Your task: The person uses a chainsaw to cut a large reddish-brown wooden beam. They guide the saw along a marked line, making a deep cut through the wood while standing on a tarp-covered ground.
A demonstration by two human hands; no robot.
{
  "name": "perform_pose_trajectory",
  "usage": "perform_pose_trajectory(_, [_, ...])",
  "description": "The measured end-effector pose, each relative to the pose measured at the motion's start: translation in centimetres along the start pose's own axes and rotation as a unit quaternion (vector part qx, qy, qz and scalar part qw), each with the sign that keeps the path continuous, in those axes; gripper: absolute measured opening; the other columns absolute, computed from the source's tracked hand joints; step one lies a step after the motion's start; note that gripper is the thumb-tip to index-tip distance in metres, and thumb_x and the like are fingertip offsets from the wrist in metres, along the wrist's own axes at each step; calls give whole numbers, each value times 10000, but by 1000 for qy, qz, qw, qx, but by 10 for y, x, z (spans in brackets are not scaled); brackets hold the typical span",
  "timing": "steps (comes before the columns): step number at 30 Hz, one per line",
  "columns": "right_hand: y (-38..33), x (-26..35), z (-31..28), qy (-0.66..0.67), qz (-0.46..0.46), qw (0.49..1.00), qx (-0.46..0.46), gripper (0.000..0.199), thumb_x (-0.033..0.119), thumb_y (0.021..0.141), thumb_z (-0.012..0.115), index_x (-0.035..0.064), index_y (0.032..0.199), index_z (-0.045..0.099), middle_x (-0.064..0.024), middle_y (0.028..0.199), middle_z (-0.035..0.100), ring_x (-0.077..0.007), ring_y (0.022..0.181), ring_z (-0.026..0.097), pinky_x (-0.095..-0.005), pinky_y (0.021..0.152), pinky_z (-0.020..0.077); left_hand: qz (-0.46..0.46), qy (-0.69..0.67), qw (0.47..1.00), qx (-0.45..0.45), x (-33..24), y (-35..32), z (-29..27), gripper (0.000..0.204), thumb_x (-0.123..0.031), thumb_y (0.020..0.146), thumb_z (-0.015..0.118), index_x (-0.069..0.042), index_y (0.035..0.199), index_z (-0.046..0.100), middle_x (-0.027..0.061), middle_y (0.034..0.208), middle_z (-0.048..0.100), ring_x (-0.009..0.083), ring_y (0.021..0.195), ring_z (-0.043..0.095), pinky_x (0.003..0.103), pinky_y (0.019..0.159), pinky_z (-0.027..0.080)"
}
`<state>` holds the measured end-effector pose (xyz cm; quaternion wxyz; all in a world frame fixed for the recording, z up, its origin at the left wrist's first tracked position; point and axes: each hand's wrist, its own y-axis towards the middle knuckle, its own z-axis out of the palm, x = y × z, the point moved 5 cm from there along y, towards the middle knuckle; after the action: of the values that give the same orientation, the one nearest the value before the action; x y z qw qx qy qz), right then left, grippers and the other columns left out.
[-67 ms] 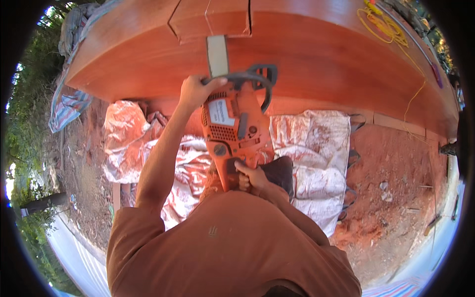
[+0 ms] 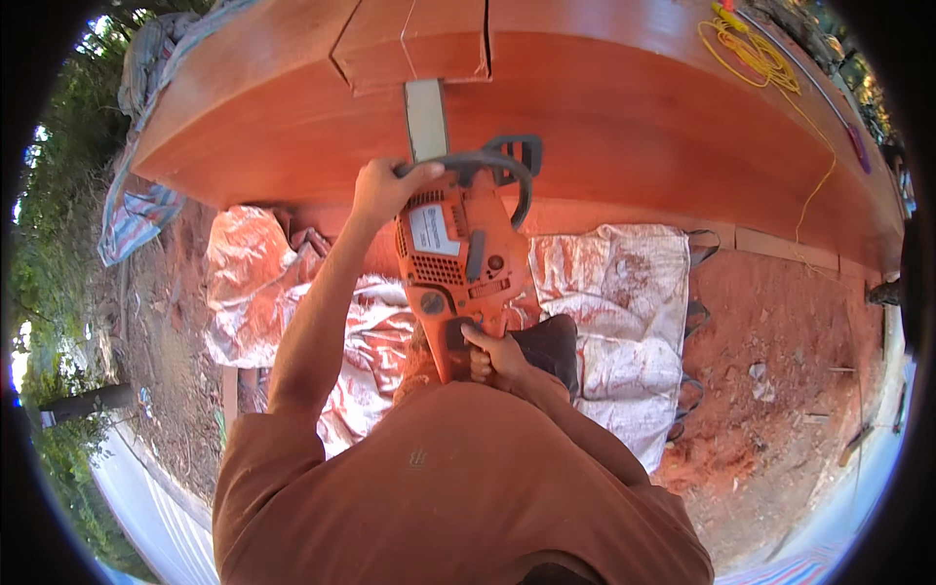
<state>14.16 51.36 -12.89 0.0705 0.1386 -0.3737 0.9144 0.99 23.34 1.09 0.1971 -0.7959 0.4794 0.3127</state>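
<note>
The orange chainsaw is steadied by two closed grips: the left hand wraps its front handle, the right hand its rear handle, so the bar is kept in the red timber slab.

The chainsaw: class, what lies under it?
Under the chainsaw lie dusty white sacks on red earth; its bar enters the big timber. The ground directly beneath is hidden.

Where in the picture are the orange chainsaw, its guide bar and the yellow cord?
orange chainsaw (image 2: 456,255), head view, on its engine housing.
guide bar (image 2: 426,119), head view, on its flat side.
yellow cord (image 2: 743,51), head view, on the coiled part.
</note>
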Motion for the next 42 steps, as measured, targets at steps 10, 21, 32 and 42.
perform_pose_trajectory(10, [16, 5, -9, -41, 0, 999, -8, 303, 298, 946, 747, 112, 847, 530, 54, 525, 382, -78, 417, 337, -270, 414, 263, 8, -30, 1000, -1, 6, -2, -2, 638, -600, 781, 783, 33, 739, 717, 104, 571, 636, 201, 538, 634, 376, 548, 503])
perform_pose_trajectory(21, [23, 25, -1, -36, -12, 999, -36, 312, 327, 938, 752, 159, 803, 527, 62, 518, 378, -64, 414, 307, -266, 409, 232, 41, -40, 998, 1, -1, 26, -3, 665, -639, 770, 782, 18, 707, 701, 106, 560, 628, 201, 547, 651, 367, 542, 509])
perform_pose_trajectory(32, [24, 25, -5, -28, -15, 999, -19, 280, 317, 955, 731, 164, 863, 516, 55, 510, 358, -90, 402, 314, -284, 404, 247, 28, -10, 1000, -1, 4, 26, 0, 663, -626, 774, 784, 27, 706, 689, 107, 550, 615, 212, 569, 653, 369, 561, 513])
perform_pose_trajectory(42, [2, 24, -18, -79, -20, 996, -20, 311, 269, 938, 759, 147, 816, 500, 40, 537, 409, -82, 416, 386, -282, 403, 293, -7, -71, 997, -13, -3, -10, -2, 589, -547, 804, 799, 17, 687, 676, 101, 543, 608, 175, 516, 623, 342, 498, 479])
